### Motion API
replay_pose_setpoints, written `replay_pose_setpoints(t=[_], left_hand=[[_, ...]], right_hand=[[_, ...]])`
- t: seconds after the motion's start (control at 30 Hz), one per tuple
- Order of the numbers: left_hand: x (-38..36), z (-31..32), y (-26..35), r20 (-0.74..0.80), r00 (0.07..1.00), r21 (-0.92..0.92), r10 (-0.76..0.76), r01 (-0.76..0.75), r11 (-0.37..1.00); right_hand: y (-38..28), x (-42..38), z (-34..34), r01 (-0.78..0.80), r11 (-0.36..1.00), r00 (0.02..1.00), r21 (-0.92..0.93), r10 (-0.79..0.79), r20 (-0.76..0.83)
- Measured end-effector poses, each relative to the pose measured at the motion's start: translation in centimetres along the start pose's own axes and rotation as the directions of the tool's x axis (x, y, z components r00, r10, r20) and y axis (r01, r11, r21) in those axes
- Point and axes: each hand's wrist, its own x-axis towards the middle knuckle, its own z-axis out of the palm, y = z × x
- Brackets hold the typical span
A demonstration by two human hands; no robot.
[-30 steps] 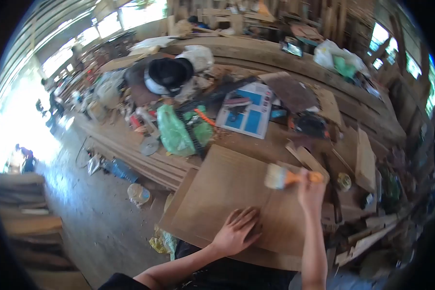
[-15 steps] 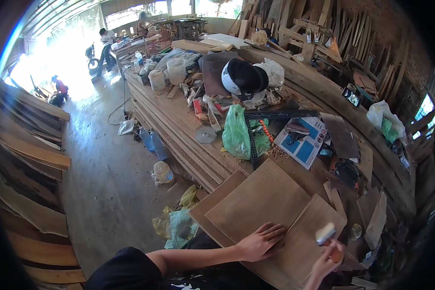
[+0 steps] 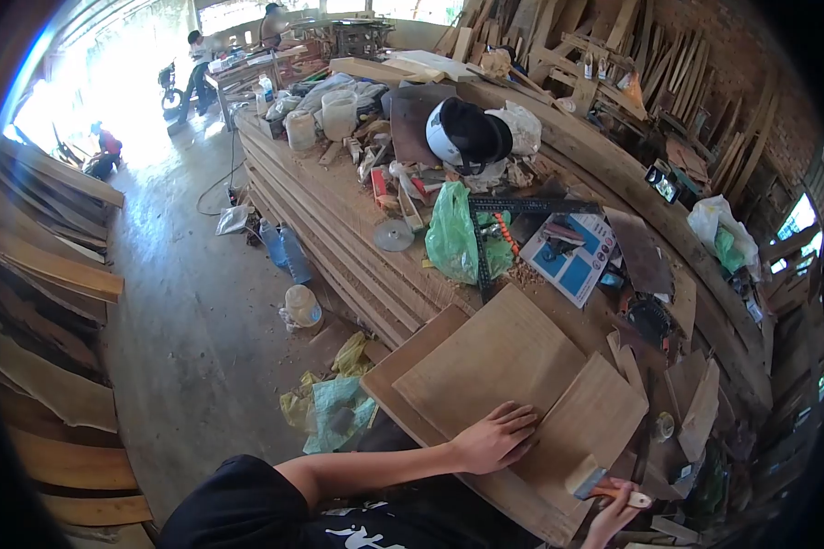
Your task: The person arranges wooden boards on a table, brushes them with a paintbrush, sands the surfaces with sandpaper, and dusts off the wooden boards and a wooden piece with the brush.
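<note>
Plywood panel (image 3: 508, 366) lies on the cluttered workbench (image 3: 339, 220) at lower centre of the frame. Left hand (image 3: 493, 441) presses flat on its near edge, fingers spread — gripping nothing. Right hand (image 3: 611, 517), at the bottom right, is closed around a paintbrush (image 3: 595, 483) — bristles touching the panel's lower right edge

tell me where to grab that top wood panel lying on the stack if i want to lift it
Take the top panel by its left corner, which overhangs the board beneath at the bench edge, coming from the aisle side. The left hand presses flat on its near edge; the right hand holds a brush.
</note>
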Motion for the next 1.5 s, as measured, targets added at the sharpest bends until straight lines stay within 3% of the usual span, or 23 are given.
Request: replay_pose_setpoints(t=[0.07,0.2,0.23,0.27,0.33,0.4,0.43,0.5,0.57,0.63,0.67,0.73,0.77,0.87,0.93,1.0,1.07,1.1,1.17,1.27,1.37,1.43,1.5], left_hand=[[0.1,0.1,0.2,-0.004,0.999,-0.028,-0.032,0.031,0.999],[0.2,0.1,0.1,-0.027,1.000,-0.015,-0.014,0.014,1.000],[0.2,0.1,0.2,-0.049,0.999,-0.014,-0.007,0.007,1.000],[0.2,0.1,0.3,-0.070,0.998,-0.013,-0.001,0.000,1.000],[0.2,0.1,0.2,-0.105,0.994,-0.034,0.002,-0.006,0.999],[0.3,0.2,0.0,-0.128,0.992,-0.081,0.000,-0.010,0.997],[0.4,0.3,-0.3,-0.104,0.993,-0.207,-0.052,0.029,0.978],[1.2,0.1,-1.3,-0.050,0.990,-0.445,-0.135,0.099,0.890],[2.1,-2.5,-0.1,0.150,0.911,-0.668,-0.385,0.380,0.640],[2.8,-5.5,0.9,0.333,0.801,-0.770,-0.498,0.536,0.347],[2.7,-5.7,0.9,0.314,0.848,-0.841,-0.426,0.456,0.289],[2.8,-5.7,0.6,0.241,0.931,-0.946,-0.275,0.288,0.146],[2.6,-5.3,0.6,0.327,0.930,-0.943,-0.168,0.308,-0.127],[2.0,-7.0,3.0,0.430,0.898,-0.642,0.089,0.374,-0.669],[1.3,-5.7,2.3,0.384,0.914,-0.582,0.132,0.351,-0.734],[1.1,-5.0,2.1,0.343,0.926,-0.466,0.155,0.312,-0.828],[1.2,-3.7,0.7,0.306,0.930,-0.547,0.202,0.345,-0.763],[1.1,-3.7,0.5,0.303,0.923,-0.532,0.236,0.369,-0.762],[0.9,-4.8,1.4,0.422,0.871,-0.470,0.251,0.447,-0.761],[1.4,-6.0,1.9,0.474,0.839,-0.361,0.269,0.463,-0.809],[1.4,-5.5,1.1,0.502,0.831,-0.358,0.239,0.451,-0.818],[0.9,-4.8,0.5,0.469,0.858,-0.341,0.209,0.395,-0.853],[0.9,-5.2,0.2,0.459,0.884,-0.552,0.088,0.361,-0.751]], right_hand=[[0.3,0.2,-1.2,-0.084,0.996,0.996,0.015,0.084,-0.005],[-0.5,-1.0,3.2,-0.011,0.987,1.000,0.158,0.015,-0.022],[-2.2,-2.0,4.8,-0.149,0.953,0.985,0.265,0.121,0.120],[-3.4,-2.7,6.6,-0.148,0.948,0.984,0.283,0.113,0.137],[-6.3,-4.0,9.3,-0.201,0.944,0.926,0.261,0.097,0.364],[-7.5,-5.3,12.2,-0.424,0.826,0.855,0.372,0.229,0.466],[-7.9,-6.3,13.1,-0.529,0.743,0.805,0.410,0.286,0.519],[-8.8,-7.8,13.9,-0.447,0.791,0.814,0.417,0.165,0.557],[-10.4,-8.4,14.1,-0.404,0.788,0.808,0.464,0.069,0.585],[-11.4,-7.9,13.5,-0.206,0.842,0.821,0.498,-0.128,0.556],[-11.9,-7.6,13.2,-0.100,0.853,0.812,0.513,-0.228,0.538],[-13.0,-7.4,12.3,-0.140,0.813,0.826,0.565,-0.219,0.520],[-13.4,-7.7,12.2,-0.166,0.781,0.846,0.602,-0.200,0.493],[-13.4,-8.6,12.5,-0.248,0.675,0.858,0.695,-0.179,0.480],[-13.5,-9.0,12.8,-0.299,0.633,0.826,0.714,-0.202,0.526],[-13.0,-9.6,12.8,-0.498,0.549,0.735,0.672,-0.145,0.663],[-12.8,-9.7,13.3,-0.314,0.788,0.674,0.530,-0.208,0.708],[-16.3,-8.4,13.3,-0.320,0.736,0.652,0.596,-0.286,0.703],[-16.6,-6.1,13.2,0.094,0.843,0.669,0.530,-0.448,0.593],[-17.3,-4.9,12.1,-0.145,0.848,0.609,0.509,-0.329,0.722],[-18.3,-3.2,10.6,-0.187,0.926,0.513,0.327,-0.192,0.836],[-17.4,-2.7,10.5,-0.127,0.912,0.634,0.389,-0.227,0.740],[-17.7,-1.7,10.2,-0.054,0.927,0.749,0.370,-0.208,0.629]])
